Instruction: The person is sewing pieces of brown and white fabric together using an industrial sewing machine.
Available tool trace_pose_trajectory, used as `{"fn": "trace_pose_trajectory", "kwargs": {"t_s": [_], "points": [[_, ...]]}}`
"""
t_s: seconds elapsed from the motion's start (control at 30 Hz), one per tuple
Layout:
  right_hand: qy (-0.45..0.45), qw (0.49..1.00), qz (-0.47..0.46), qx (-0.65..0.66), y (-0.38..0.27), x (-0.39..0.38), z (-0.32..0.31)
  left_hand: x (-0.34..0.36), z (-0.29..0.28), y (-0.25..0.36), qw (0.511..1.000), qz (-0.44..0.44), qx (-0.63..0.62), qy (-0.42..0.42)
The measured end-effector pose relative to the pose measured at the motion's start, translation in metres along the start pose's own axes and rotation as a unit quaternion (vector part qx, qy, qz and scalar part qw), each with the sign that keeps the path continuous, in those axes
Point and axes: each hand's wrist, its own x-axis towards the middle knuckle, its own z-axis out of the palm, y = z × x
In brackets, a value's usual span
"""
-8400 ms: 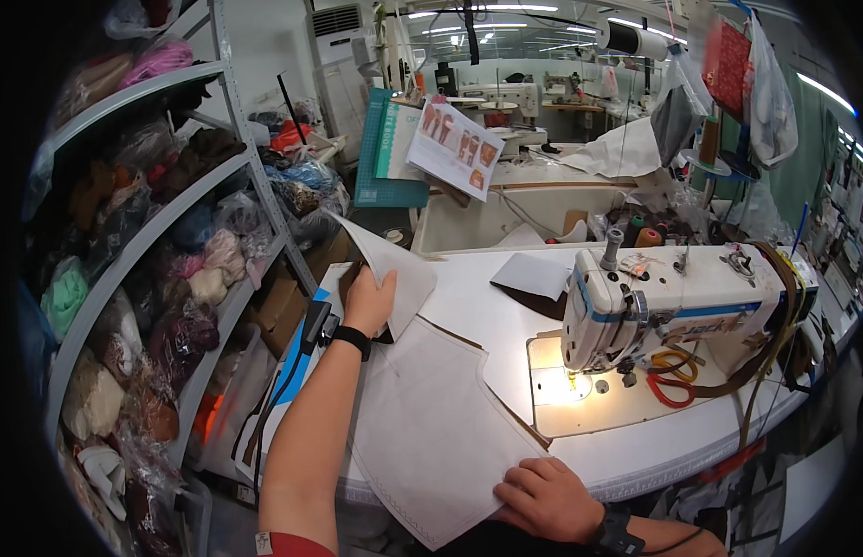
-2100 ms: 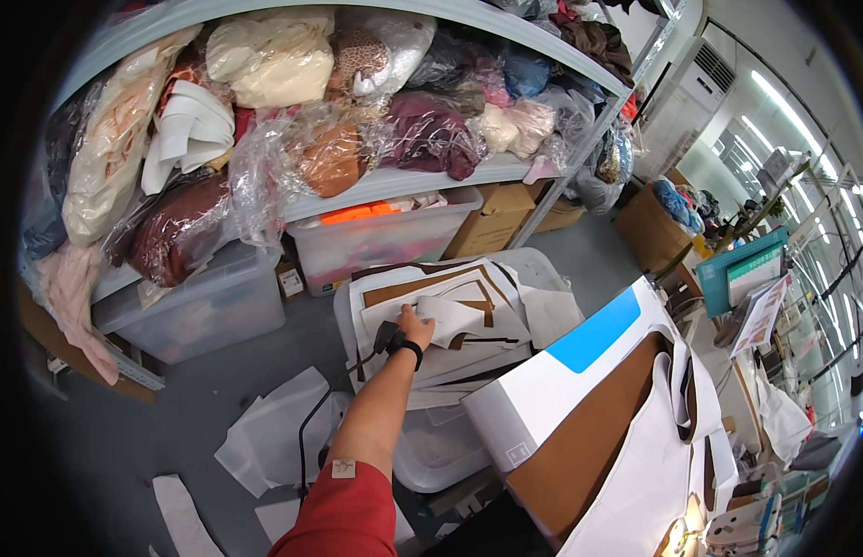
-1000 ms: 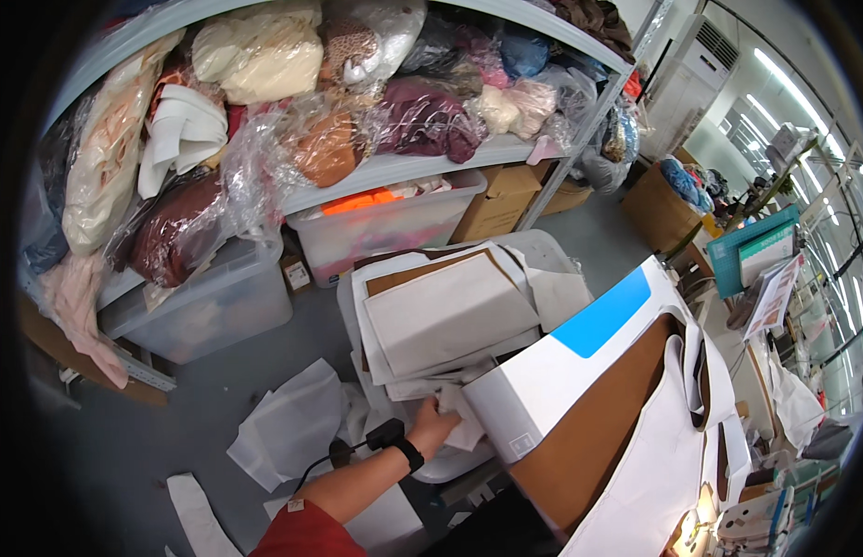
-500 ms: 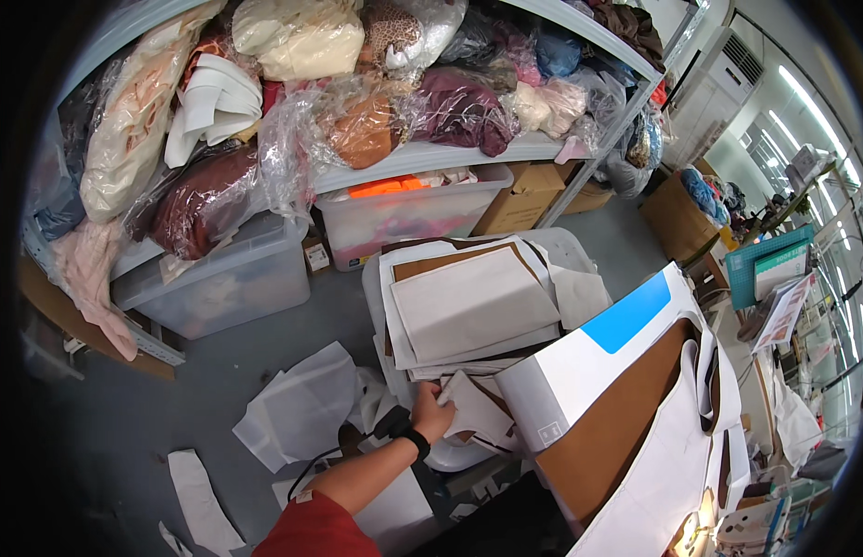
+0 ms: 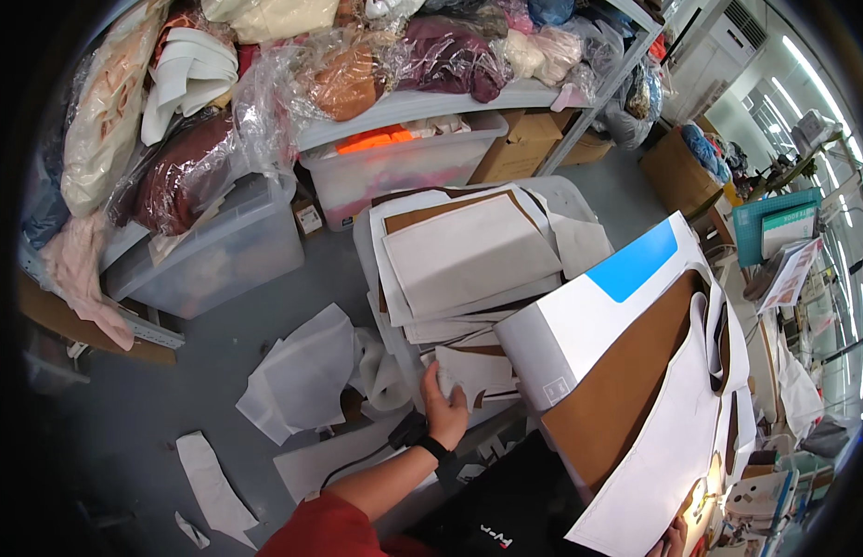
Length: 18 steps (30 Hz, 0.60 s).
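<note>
My left hand [image 5: 444, 408], below a red sleeve and a black wristband, reaches into the near end of a pale plastic bin [image 5: 365, 243]. Its thumb and fingers close around a small white piece [image 5: 447, 373], beside white-and-brown cut sheets [image 5: 485, 371]. A large sheet, brown on one side and white on the other [image 5: 626, 390], lies against a long white box with a blue panel [image 5: 580, 306]. At the lower right, my right hand [image 5: 671, 538] shows only in part, its curled fingers at the edge of that large sheet next to a bright lamp [image 5: 701, 506].
Stacked white and brown sheets [image 5: 469, 255] fill the bin's far part. White scraps [image 5: 302, 371] litter the grey floor at the left. Behind stand clear storage tubs [image 5: 218, 246], a cardboard box [image 5: 517, 148] and a metal shelf [image 5: 431, 104] loaded with bagged fabrics. A cluttered worktable runs along the right.
My left hand has shifted slightly right and toward me, turning so its thumb shows. My right hand has come into view at the lower right. The whole view has tilted downward.
</note>
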Motion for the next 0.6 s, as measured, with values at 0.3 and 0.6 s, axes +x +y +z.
{"fn": "trace_pose_trajectory", "kwargs": {"t_s": [0.3,0.6], "points": [[-0.014,0.999,0.007,-0.031,0.0,-0.002,-0.003,0.008,-0.055,-0.007,0.948,0.189,0.25,-0.057],[-0.032,0.999,0.01,-0.01,0.005,-0.003,-0.005,0.022,-0.064,0.014,0.981,0.094,0.112,-0.124]]}}
